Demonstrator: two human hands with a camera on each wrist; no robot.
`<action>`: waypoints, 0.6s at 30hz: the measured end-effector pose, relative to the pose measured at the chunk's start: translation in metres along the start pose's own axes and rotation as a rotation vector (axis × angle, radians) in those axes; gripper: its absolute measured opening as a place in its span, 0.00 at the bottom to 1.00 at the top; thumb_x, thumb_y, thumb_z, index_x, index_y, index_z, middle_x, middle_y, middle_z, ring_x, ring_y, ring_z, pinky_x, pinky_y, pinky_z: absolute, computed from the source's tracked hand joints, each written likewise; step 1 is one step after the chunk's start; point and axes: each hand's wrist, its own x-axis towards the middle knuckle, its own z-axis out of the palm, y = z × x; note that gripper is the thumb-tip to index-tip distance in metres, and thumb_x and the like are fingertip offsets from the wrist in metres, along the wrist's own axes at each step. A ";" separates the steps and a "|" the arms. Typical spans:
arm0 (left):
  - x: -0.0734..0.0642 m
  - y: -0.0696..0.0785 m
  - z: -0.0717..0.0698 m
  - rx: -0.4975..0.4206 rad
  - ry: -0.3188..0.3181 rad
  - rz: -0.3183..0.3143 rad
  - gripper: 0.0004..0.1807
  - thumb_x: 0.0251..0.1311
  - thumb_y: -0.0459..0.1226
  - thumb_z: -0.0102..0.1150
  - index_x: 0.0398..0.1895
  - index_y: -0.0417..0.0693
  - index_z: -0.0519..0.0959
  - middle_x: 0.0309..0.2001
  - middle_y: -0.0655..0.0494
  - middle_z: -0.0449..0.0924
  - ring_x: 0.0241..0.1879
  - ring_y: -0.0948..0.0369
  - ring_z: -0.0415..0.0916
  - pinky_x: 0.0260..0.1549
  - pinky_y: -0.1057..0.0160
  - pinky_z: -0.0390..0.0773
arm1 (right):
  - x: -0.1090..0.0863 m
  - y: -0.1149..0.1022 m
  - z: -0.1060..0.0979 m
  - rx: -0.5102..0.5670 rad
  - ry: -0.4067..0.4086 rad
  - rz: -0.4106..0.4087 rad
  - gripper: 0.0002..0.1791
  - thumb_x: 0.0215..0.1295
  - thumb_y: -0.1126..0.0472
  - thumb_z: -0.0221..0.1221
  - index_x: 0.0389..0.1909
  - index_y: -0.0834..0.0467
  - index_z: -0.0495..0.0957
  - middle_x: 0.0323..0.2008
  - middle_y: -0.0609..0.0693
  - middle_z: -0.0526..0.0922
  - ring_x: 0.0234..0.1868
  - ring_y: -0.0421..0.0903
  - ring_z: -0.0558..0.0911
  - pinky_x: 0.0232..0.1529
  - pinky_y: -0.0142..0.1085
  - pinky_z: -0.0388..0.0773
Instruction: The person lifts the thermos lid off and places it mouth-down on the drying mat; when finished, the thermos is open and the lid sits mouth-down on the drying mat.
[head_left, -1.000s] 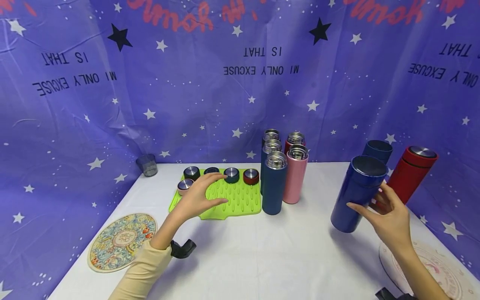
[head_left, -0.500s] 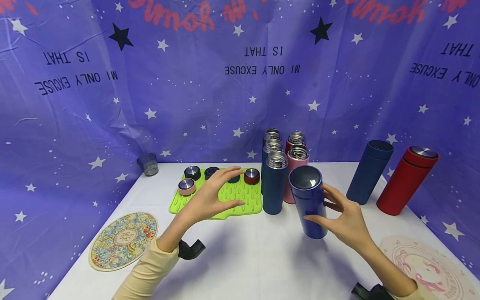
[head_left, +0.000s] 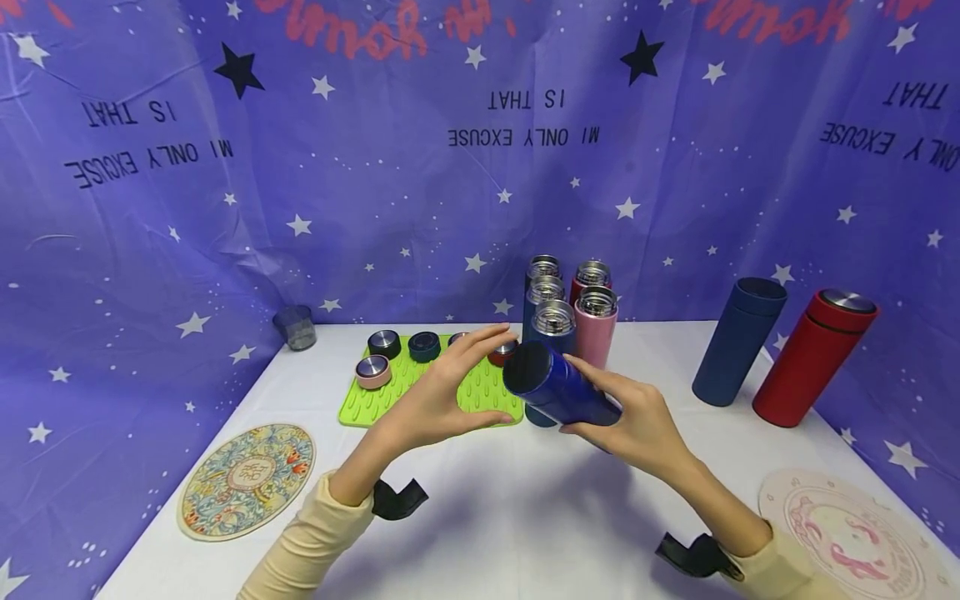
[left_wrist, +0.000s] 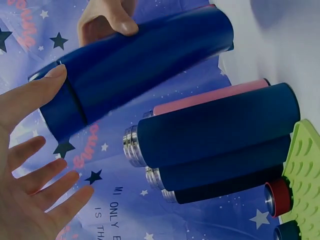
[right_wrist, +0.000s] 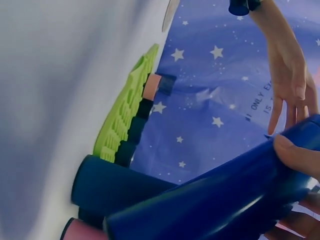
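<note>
My right hand [head_left: 637,421] grips a glossy blue thermos bottle [head_left: 573,396] by its body, in the air above the table. The bottle is tilted, its capped dark top pointing left toward my left hand [head_left: 435,392]. That hand is spread, thumb and fingers apart, around the cap end. In the left wrist view the left thumb [left_wrist: 52,77] overlaps the cap edge; whether it touches I cannot tell. Behind the bottle stand several uncapped bottles with bare steel necks, among them a dark blue bottle [head_left: 557,329] and a pink bottle [head_left: 597,337].
A green ridged mat [head_left: 360,408] bears several loose lids, including a pink lid [head_left: 372,372] and a black lid [head_left: 384,343]. At right stand a capped blue bottle [head_left: 738,342] and a red bottle [head_left: 813,358]. Round mats [head_left: 247,483] and a clear cup [head_left: 297,327] lie around.
My right hand has carried the blue thermos bottle leftward from beside the red bottle and tipped its top toward the left hand. My left hand has shifted right, still spread.
</note>
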 end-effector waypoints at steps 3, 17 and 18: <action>0.000 0.000 0.002 -0.001 -0.014 0.019 0.50 0.46 0.44 0.76 0.73 0.52 0.60 0.72 0.56 0.55 0.68 0.58 0.59 0.62 0.53 0.68 | 0.005 -0.003 0.005 -0.078 -0.026 -0.050 0.48 0.35 0.53 0.80 0.64 0.49 0.73 0.52 0.51 0.82 0.50 0.50 0.82 0.46 0.48 0.81; -0.011 -0.009 0.006 -0.044 -0.011 0.035 0.40 0.44 0.37 0.77 0.64 0.50 0.71 0.62 0.54 0.70 0.63 0.56 0.67 0.57 0.57 0.74 | 0.018 -0.017 0.015 -0.193 -0.133 -0.094 0.48 0.35 0.50 0.80 0.64 0.48 0.74 0.51 0.51 0.83 0.50 0.49 0.82 0.43 0.50 0.82; -0.011 -0.009 0.006 -0.048 -0.006 0.044 0.40 0.43 0.37 0.78 0.63 0.49 0.72 0.61 0.54 0.71 0.62 0.57 0.68 0.56 0.58 0.75 | 0.018 -0.017 0.015 -0.192 -0.140 -0.089 0.47 0.35 0.50 0.80 0.63 0.47 0.74 0.50 0.51 0.83 0.50 0.49 0.82 0.42 0.50 0.82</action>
